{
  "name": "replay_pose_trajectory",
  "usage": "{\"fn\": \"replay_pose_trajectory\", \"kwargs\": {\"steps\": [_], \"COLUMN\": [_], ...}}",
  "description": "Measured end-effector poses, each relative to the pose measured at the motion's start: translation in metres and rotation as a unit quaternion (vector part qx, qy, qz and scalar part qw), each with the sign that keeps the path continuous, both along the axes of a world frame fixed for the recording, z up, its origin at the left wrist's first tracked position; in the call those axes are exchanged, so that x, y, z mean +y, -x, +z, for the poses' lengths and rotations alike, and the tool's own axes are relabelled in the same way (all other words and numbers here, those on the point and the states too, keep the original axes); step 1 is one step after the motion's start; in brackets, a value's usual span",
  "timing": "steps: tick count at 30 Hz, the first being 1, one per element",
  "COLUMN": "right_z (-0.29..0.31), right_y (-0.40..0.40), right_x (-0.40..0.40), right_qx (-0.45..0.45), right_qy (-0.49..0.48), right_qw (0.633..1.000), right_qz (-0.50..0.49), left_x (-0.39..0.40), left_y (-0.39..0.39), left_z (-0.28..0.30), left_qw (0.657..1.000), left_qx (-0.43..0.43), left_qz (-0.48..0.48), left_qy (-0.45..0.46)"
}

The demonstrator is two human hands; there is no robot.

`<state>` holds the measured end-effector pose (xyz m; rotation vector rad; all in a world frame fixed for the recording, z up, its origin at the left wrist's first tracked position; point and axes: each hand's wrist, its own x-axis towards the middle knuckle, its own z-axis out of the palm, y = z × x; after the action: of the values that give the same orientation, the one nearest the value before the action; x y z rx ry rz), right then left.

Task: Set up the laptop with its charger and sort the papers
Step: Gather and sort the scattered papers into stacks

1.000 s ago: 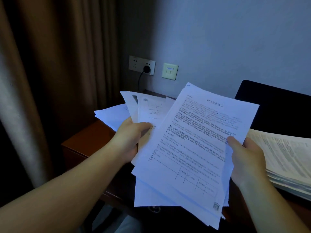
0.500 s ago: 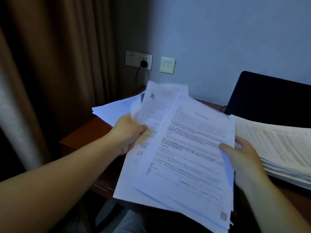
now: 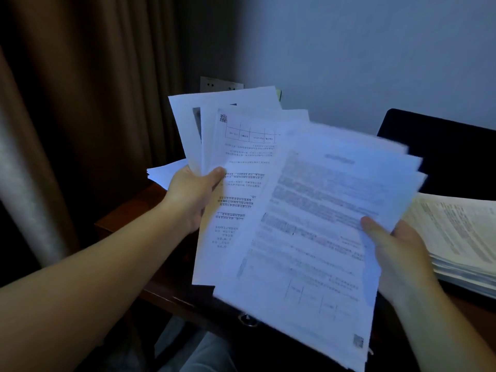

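Two hands hold loose papers up in the air, close to the person and above the front edge of the wooden bench (image 3: pixel 126 218). The right hand (image 3: pixel 400 261) is nearest. Its thumb lies on top of the tilted front sheets (image 3: pixel 316 237) and its other fingers are hidden under them, so it pinches that bunch by the right edge. The long side of these sheets runs from down near the person up and away to the right. Their print is blurry. The left hand (image 3: pixel 193 194) is a bit farther off and higher. It pinches the back sheets (image 3: pixel 241 157) by their left side, thumb on top, and these stand more upright, with the print upside down. The two bunches overlap in the middle like a fan, so I think the next move is to pull them apart sideways, each hand going its own way. To the right, on the bench, lies a thick stack of papers (image 3: pixel 461 237), just beside the right hand. A smaller pile (image 3: pixel 166 173) peeks out behind the left hand. Farther back stands the dark laptop (image 3: pixel 442 151). On the wall is a socket plate (image 3: pixel 221 84), partly hidden.
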<state>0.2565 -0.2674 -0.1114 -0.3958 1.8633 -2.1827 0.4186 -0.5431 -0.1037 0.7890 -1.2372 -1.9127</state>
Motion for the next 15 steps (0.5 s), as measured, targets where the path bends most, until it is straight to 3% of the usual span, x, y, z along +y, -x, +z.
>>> {"fn": "replay_pose_trajectory", "kwargs": {"steps": [3,8,15], "right_z": [0.009,0.014,0.017], "right_y": [0.011,0.021,0.029], "right_x": [0.001,-0.008,-0.029], "right_qx": [0.011,0.001,0.021], "right_qy": [0.036,0.044,-0.010], "right_qw": [0.997,0.996,1.000], "right_qz": [-0.062,-0.072,-0.008], "left_x": [-0.001,0.006,0.022], "left_y": [0.000,0.003,0.011], "left_z": [-0.001,-0.002,-0.007], "left_qw": [1.000,0.999,0.994], "left_qx": [-0.012,-0.025,-0.022], "left_qz": [-0.007,-0.045,-0.097], "left_qy": [0.006,0.015,0.044]}}
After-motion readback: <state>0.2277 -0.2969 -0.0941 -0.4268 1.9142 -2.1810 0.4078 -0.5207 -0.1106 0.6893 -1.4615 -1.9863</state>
